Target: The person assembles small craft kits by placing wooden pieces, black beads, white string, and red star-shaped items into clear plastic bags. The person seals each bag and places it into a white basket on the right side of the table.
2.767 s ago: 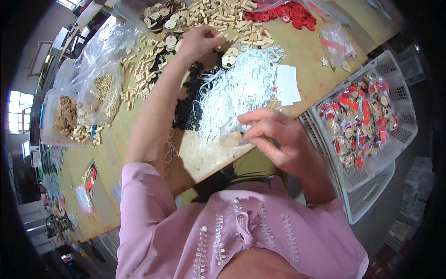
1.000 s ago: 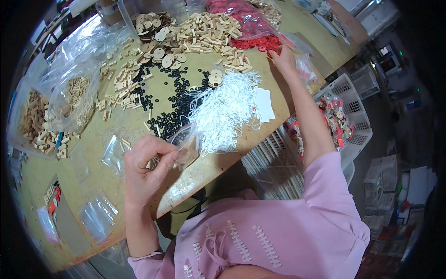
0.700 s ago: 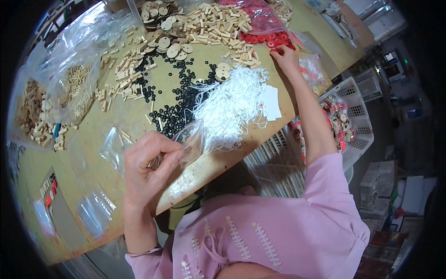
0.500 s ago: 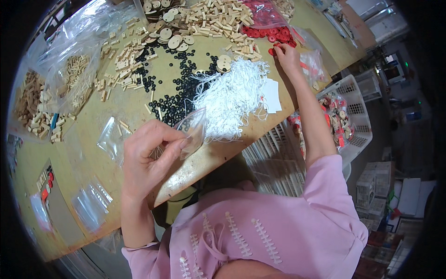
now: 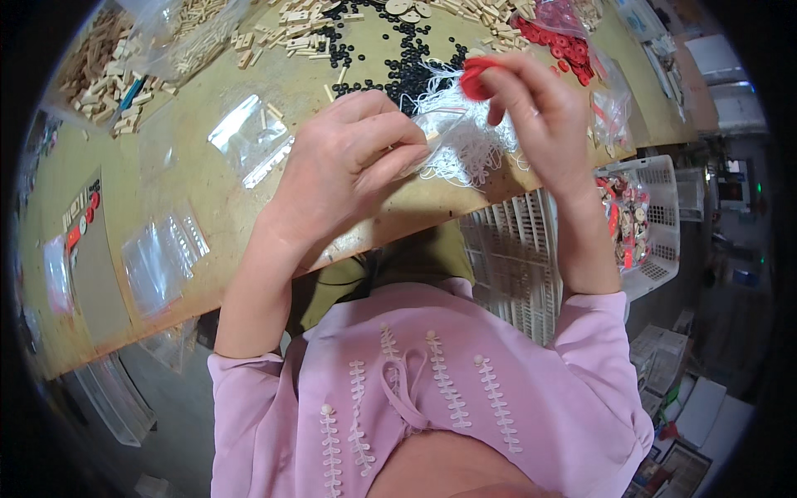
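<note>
My left hand [image 5: 353, 158] pinches a small clear plastic bag [image 5: 444, 124] by its edge, above the table's front part. Red round discs [image 5: 476, 78] are gripped between the thumb and fingers of my right hand [image 5: 544, 112], raised just right of the bag's mouth; how many discs it holds I cannot tell. Beneath the bag and my right hand lies a heap of white strings [image 5: 477, 158], partly covered by them. Black beads [image 5: 407, 62] are scattered behind my left hand. The pile of red discs [image 5: 560, 46] sits farther back on the right.
Empty clear bags [image 5: 154, 266] lie on the table [image 5: 207, 191] at the left, beside a grey strip [image 5: 100, 282] bearing sample pieces. Wooden pieces [image 5: 303, 33] spread along the back, with open bags of sticks [image 5: 108, 62] at far left. A white basket [image 5: 660, 224] of filled bags stands right, below the table edge.
My right hand has come back from the red pile toward the bag with red discs in its fingers. My left hand still holds the bag. The view has shifted, tilting nearer my body.
</note>
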Tool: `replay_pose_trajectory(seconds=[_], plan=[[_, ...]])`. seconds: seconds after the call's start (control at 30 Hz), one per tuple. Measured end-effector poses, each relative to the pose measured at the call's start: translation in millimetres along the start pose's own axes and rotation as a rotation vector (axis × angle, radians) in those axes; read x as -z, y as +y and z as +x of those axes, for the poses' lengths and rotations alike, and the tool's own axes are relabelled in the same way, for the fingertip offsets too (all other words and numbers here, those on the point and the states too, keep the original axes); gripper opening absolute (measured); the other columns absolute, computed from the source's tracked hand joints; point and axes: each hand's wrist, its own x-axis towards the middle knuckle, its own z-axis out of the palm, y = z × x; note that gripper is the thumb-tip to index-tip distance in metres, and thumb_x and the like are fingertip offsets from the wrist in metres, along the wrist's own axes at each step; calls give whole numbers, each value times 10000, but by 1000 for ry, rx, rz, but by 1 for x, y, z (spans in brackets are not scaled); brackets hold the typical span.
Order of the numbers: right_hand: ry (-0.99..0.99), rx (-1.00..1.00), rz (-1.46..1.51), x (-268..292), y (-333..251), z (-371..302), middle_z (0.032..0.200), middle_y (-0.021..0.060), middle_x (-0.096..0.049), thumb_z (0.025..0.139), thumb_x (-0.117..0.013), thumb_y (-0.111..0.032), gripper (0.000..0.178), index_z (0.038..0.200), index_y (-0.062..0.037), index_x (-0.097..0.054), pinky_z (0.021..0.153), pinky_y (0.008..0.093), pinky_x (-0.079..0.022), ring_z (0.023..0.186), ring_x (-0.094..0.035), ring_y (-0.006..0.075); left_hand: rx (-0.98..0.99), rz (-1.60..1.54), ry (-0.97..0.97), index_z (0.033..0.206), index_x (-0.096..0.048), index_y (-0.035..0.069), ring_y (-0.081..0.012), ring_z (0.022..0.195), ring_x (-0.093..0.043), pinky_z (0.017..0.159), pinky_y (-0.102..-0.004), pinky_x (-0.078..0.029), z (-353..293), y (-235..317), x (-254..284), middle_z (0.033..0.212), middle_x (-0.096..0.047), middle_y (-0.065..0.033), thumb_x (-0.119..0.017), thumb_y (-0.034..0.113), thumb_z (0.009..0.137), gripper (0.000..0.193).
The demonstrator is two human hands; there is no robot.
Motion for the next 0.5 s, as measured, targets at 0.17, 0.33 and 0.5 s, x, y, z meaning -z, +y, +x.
replay_pose_trajectory(seconds=[0.17,0.33,0.5], plan=[[-32,383,-325,-22,-5,-7,927,112,-662,878,-753,-122,128,940,-27,-693,678,368,-532,804,-659,285,-54,22,31,864,-707,57,-303,794,-652,702,-395,-530,-1,-6,1,843,-652,-99,-747,153,839,107],[-162,373,-349,-14,-2,-12,1080,141,-668,881,-748,-113,156,993,-16,-700,830,382,-527,974,-659,299,-99,36,32,875,-712,64,-307,790,-659,699,-392,-536,-1,-9,0,847,-655,-102,-753,169,839,119],[-257,313,-175,-6,0,-12,1136,158,-682,876,-757,-133,211,1054,-29,-713,868,356,-529,996,-669,292,-41,-31,38,888,-720,59,-302,793,-665,698,-382,-535,-1,-11,1,836,-655,-106,-748,151,849,104]])
